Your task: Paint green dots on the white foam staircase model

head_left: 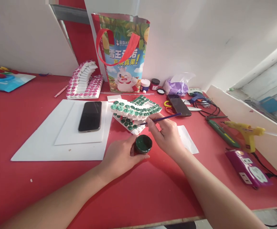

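My left hand [123,152] is wrapped round an open jar of dark green paint [143,144] near the middle of the table. Between the fingers of my right hand [166,133] is a thin blue paintbrush [167,117], its tip pointing left at a white model [138,109] covered in rows of rosettes. Most rosettes there are green; a couple at the front corner [136,130] are white. The model stands just behind the jar. Whether the brush tip touches a rosette, I cannot tell.
A similar model with pink rosettes [84,82] stands back left, beside a tall printed bag [124,54]. White boards [45,136] carry a phone [90,116]. To the right lie another phone [179,105], scissors [194,109], a green tool [222,132], a yellow glue gun [248,132] and a purple power box [247,168].
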Tool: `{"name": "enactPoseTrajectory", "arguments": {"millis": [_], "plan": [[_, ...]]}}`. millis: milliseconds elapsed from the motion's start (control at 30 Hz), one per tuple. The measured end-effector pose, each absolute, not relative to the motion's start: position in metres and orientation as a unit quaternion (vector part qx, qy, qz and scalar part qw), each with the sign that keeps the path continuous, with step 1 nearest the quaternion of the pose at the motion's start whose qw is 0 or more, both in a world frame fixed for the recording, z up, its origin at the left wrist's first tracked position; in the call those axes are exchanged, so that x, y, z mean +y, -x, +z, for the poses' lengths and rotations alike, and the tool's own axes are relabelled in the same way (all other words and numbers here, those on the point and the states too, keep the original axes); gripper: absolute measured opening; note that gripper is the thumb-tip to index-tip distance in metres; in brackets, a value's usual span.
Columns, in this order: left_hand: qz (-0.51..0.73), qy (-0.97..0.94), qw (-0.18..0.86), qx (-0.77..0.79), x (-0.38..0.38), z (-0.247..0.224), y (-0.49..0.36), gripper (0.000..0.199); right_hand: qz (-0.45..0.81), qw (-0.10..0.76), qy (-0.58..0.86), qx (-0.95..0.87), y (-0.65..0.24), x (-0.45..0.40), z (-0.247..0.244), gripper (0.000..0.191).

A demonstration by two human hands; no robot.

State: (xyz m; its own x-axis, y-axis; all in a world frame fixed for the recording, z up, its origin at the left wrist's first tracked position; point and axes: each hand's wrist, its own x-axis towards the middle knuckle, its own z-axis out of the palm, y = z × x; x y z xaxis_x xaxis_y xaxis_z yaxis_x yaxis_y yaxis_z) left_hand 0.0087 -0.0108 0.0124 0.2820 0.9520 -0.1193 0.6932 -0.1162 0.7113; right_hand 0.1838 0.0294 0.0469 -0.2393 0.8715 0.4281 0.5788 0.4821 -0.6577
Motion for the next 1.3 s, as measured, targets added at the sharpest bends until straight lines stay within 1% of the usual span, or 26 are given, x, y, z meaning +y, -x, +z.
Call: {"name": "enactPoseTrajectory", "arguments": {"millis": [133,633,867,1300], "plan": [[0.188,-0.725,0.338,0.57,-0.011,0.012,-0.009,0.045,0.183,0.384,0.476,-0.77,-0.183,0.031,0.045,0.018],[0.186,-0.724,0.335,0.573,-0.011,0.011,-0.009,0.044,0.134,0.436,0.484,-0.747,-0.182,0.036,0.037,0.018],[0.187,-0.722,0.339,0.574,-0.01,0.012,-0.009,0.043,0.108,0.436,0.477,-0.755,-0.182,0.038,0.036,0.018],[0.181,-0.717,0.343,0.58,-0.011,0.012,-0.01,0.044,0.114,0.445,0.462,-0.758,-0.182,0.037,0.034,0.017]]}}
